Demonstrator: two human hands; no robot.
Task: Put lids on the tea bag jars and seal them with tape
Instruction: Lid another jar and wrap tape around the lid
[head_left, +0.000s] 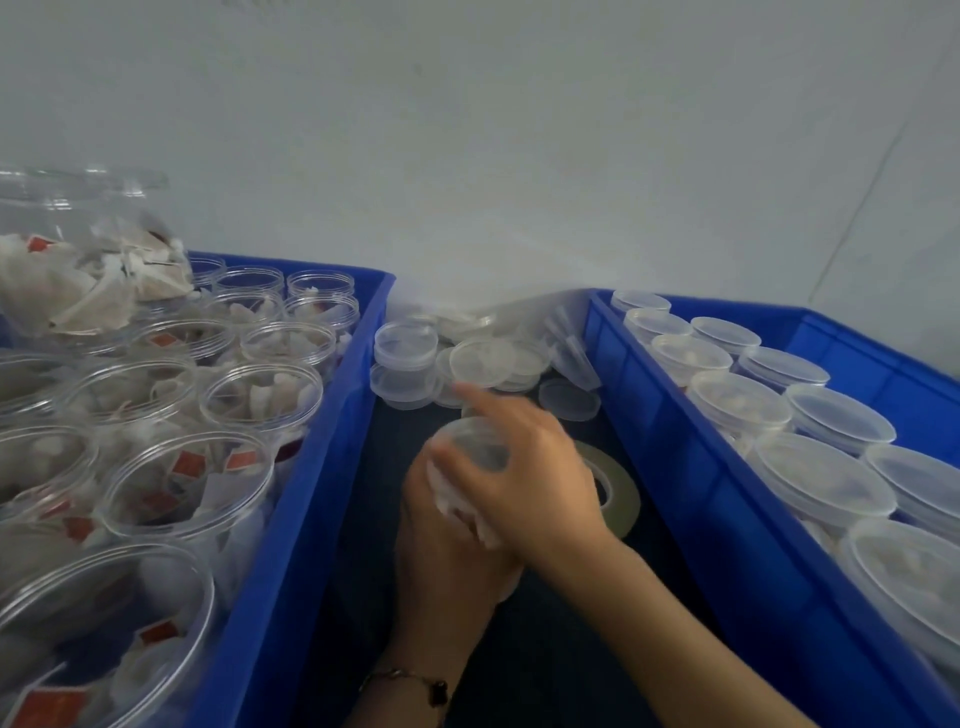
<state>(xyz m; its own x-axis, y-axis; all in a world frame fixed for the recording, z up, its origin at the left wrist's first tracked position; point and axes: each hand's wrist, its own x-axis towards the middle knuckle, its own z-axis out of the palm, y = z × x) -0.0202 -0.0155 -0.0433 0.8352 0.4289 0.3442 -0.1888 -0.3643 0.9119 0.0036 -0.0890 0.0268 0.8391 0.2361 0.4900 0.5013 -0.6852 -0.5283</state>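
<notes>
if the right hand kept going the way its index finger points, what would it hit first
Probably the loose lid lying on top of the lid pile; the right hand points its index finger almost at that lid's near rim, though depth is unclear.

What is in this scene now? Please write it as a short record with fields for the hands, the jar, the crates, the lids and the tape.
left hand: left hand grips the held jar from below
right hand: right hand lies over the jar's top, fingers toward the loose lids
held jar: clear, tea bags inside; lid state unclear
left crate: left crate holds open jars of tea bags
right crate: right crate holds jars with lids on
tape: tape roll lies flat between the crates
</notes>
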